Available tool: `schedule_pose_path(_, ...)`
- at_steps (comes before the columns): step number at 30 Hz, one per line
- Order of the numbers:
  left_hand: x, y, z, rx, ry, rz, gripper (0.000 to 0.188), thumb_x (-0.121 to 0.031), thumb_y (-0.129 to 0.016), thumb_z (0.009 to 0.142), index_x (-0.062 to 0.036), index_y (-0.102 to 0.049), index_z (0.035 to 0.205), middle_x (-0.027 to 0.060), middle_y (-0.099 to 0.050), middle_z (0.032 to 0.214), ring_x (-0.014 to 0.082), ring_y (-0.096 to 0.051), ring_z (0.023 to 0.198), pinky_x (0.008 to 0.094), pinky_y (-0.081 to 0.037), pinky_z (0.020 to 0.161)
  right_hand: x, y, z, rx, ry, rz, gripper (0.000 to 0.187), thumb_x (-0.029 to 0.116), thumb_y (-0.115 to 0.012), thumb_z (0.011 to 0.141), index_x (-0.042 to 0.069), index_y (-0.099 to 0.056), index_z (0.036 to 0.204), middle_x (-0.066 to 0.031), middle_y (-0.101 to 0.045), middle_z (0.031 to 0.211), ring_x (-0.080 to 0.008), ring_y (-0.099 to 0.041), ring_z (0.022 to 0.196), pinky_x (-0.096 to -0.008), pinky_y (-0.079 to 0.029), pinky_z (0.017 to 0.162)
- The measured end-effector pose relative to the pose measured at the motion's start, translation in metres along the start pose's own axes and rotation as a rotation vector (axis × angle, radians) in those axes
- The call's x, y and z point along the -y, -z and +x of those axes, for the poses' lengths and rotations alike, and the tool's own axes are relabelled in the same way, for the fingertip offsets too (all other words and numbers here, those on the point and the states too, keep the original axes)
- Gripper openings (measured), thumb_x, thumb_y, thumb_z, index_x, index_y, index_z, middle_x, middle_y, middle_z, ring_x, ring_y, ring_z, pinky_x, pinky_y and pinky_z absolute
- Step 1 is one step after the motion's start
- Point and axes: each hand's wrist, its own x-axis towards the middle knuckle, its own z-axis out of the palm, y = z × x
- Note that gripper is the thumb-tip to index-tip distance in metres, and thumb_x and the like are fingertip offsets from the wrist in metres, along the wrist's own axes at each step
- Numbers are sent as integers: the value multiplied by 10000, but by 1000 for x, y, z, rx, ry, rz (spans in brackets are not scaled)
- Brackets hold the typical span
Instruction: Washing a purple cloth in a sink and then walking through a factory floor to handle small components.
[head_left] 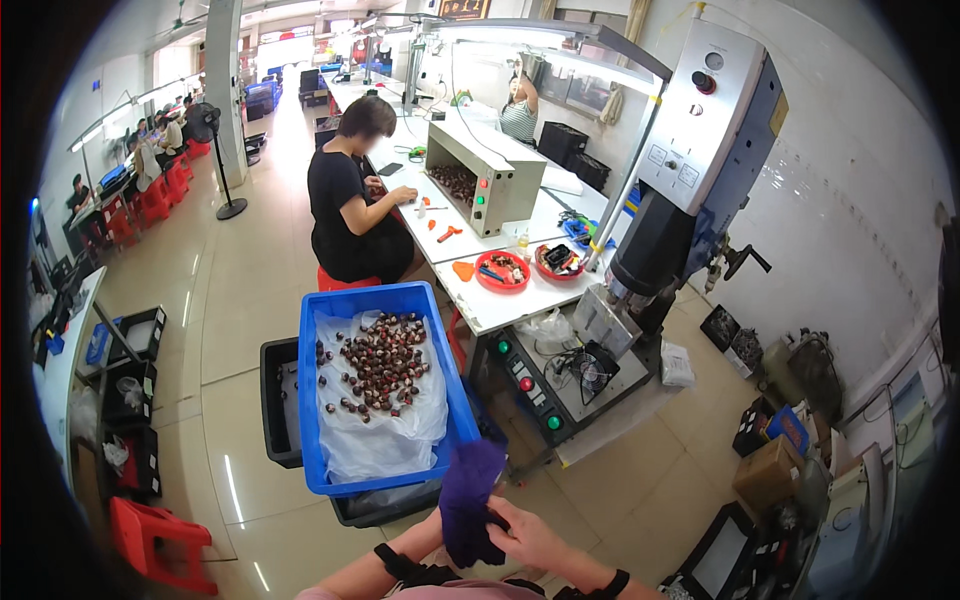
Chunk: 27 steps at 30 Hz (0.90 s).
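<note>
A dark purple piece of fabric [470, 500], perhaps a glove, is held up in front of my body. My right hand [525, 533] pinches its lower right edge between thumb and fingers. The fabric covers my left hand [431, 529] almost wholly; only the wrist side shows, so its fingers are hidden. Just beyond my hands stands a blue plastic bin [312, 420] lined with white plastic sheeting [375, 450]. Many small round brown-and-red parts [382, 360] lie heaped on that sheeting.
Right of the bin stands a press machine [700, 130] with a control panel [532, 385] and a small fan [597, 372]. A co-worker [352, 200] sits at the white table [470, 300], near red trays [502, 271] and a metal box [515, 190]. A red stool [160, 540] stands at lower left.
</note>
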Motion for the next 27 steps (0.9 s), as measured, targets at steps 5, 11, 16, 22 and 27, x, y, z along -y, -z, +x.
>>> schedule_pose_path(5,-3,1,-1,64,-248,107,638,-249,-700,767,-61,-466,1329,140,-580,1211,209,-586,1084,328,-476,900,5,3,5,75,174,48,391,88,-550,884,22,-509,1267,-184,-622,1077,-302,-625,961,-336,-486,826)
schedule_pose_path(11,-54,32,-4,94,-285,-95,683,-215,-549,939,-90,-154,1481,170,-237,1493,284,-410,1296,389,-356,1057,7,0,-3,165,57,-65,401,111,-603,883,46,-501,1266,-157,-644,948,-238,-645,844,-319,-495,747)
schedule_pose_path(16,-54,30,0,107,205,-773,637,-194,-550,940,-95,-202,1464,147,-319,1426,261,-414,1289,398,-369,1056,4,6,-21,98,-228,52,369,162,-608,898,70,-489,1235,-153,-652,888,-237,-652,789,-322,-500,707)
schedule_pose_path(22,-71,36,6,125,314,-1058,494,-213,-473,979,-79,-288,1416,126,-483,1286,220,-475,1236,354,-398,1041,3,-1,-30,37,-185,71,222,161,-602,898,31,-594,1078,-117,-656,916,-244,-653,809,-327,-503,740)
schedule_pose_path(27,-69,45,0,208,520,-1204,429,-271,-458,994,-47,-379,1352,113,-520,1242,187,-548,1149,301,-452,982,-11,-1,-44,-70,-86,4,182,156,-585,896,25,-636,1011,-126,-654,926,-266,-639,870,-336,-494,760)
